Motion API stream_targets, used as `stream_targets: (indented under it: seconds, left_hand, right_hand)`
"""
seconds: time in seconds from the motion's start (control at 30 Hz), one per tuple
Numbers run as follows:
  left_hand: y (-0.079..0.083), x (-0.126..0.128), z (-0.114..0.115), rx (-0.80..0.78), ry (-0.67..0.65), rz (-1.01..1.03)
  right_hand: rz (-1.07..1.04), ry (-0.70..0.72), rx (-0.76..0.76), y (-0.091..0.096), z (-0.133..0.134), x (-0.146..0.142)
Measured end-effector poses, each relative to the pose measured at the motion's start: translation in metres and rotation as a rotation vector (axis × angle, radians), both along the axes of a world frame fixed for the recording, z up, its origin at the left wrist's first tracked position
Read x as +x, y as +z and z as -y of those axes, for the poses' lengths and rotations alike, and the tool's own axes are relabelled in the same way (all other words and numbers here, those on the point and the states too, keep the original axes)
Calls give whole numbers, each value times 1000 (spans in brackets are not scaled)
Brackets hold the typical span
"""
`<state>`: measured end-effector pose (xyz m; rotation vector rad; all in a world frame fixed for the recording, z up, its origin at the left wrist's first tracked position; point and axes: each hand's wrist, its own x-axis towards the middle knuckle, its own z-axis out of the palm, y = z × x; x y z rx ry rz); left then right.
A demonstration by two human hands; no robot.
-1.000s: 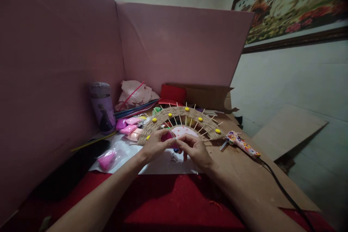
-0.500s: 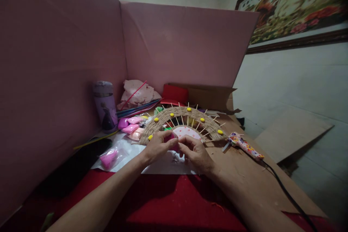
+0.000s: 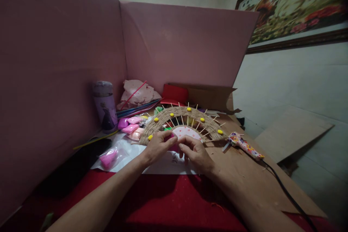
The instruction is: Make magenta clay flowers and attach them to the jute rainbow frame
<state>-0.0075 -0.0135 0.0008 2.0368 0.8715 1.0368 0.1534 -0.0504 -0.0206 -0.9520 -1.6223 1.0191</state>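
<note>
My left hand (image 3: 156,146) and my right hand (image 3: 194,152) meet in front of me, both pinching a small magenta lump of clay (image 3: 173,140) between the fingertips. Just beyond them lies a half-round woven fan of twine (image 3: 181,116) with wooden sticks poking out and yellow dots along its arc. A pink dotted half-disc (image 3: 186,131) forms the fan's centre. A white sheet (image 3: 165,165) lies under my hands.
Small pink clay packets (image 3: 130,125) and a bagged pink lump (image 3: 108,158) lie at the left. A purple bottle (image 3: 104,106) stands by the pink cardboard wall (image 3: 54,61). A patterned glue gun (image 3: 243,145) with a black cord lies on brown cardboard (image 3: 252,181) at the right.
The view shifted slightly right between the first frames. My fingers have worked the magenta clay a little; both hands stay in the same place.
</note>
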Motion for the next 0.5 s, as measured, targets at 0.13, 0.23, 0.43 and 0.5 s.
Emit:
stream_targets:
  seconds: [0.13,0.23,0.43,0.5]
  left_hand:
    - [-2,1,-3,-89,-15,57]
    - [-3,1,-4,-128,-3,68]
    - [0,1,-1,-215,-35,110]
    - [1,0,0,-235,-41,129]
  right_hand:
    - [-74,21,-42,4,1,-1]
    - [-81,23,-47,6,2,-1]
    - [-118,29,-58,7,2,-1]
    - [-148,45,-82,7,2,-1]
